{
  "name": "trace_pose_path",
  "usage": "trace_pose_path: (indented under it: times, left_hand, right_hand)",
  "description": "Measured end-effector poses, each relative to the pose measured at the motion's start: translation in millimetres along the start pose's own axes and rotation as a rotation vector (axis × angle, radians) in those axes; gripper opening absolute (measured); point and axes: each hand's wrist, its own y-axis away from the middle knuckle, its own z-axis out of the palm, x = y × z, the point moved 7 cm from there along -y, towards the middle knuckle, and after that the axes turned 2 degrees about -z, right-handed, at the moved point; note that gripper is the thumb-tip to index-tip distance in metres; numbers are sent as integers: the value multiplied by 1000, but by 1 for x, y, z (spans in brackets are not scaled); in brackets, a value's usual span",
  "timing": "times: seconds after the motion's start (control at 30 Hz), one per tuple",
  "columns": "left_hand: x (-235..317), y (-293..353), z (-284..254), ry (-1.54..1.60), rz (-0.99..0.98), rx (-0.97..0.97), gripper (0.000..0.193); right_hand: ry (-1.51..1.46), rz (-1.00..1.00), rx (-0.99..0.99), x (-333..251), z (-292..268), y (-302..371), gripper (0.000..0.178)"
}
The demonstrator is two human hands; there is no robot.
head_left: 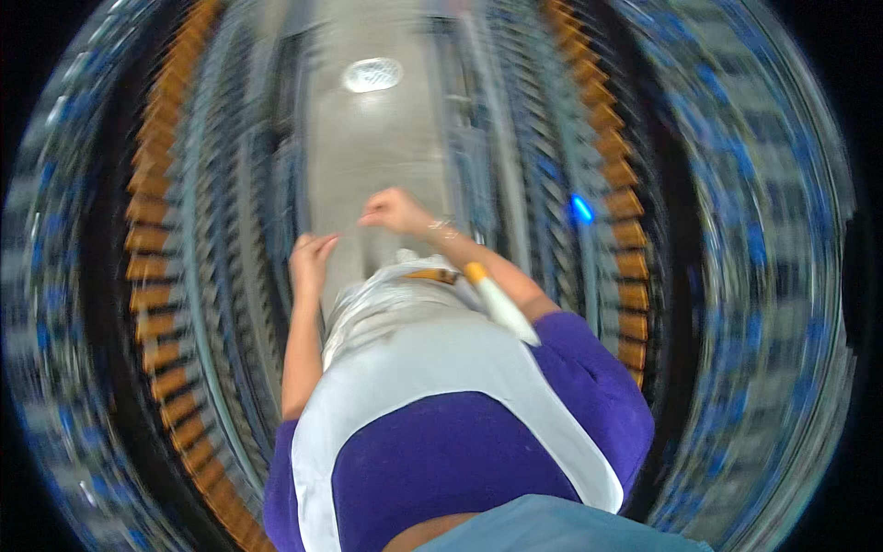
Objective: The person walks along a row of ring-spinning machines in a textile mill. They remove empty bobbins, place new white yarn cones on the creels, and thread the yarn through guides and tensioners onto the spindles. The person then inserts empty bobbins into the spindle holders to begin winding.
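Note:
My left hand [311, 265] is raised in front of me on the left, thumb and fingertips pinched together. A little farther forward, my right hand [394, 212] is closed, its fingertips pointing left toward the other hand. A gap separates the two hands, and whatever they pinch is too thin or blurred to make out. Beside my right forearm leans a white tapered bobbin [506, 308] with an orange tip; neither hand touches it. A bunched white apron [386, 317] lies over my front, with an orange-brown item [430, 274] showing at its far edge.
I am in a narrow aisle with a grey floor [377, 166]. Long machine rows run close along both sides, with orange-brown pieces on the left [152, 267] and the right [625, 235]. A blue light [581, 209] glows on the right row. Motion blurs the surroundings.

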Motion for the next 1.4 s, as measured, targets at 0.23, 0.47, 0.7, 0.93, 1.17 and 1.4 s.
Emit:
trace_pose_path:
  times: [0.23,0.47,0.7,0.93,1.17,1.4]
  left_hand:
    - [-108,-38,-78,101,-450,530,15]
    - [-161,-68,-95,101,-546,726,12]
    - [-221,-98,-119,1275,-535,958,25]
    - [-167,109,55,405,-1402,201,28]
    - [-44,177,80,243,-2064,383,43]
    - [-146,-195,-184,750,-459,1210,53]
  right_hand:
    - [110,-276,-358,1,74,-195,17]
    - [194,-402,-560,13,129,-318,13]
    - [74,-345,-1066,48,177,-405,16]
    - [-200,492,-982,118,265,-477,31]
    - [-590,918,-951,133,366,-472,9]
    - [212,-45,-1168,75,343,-496,13]
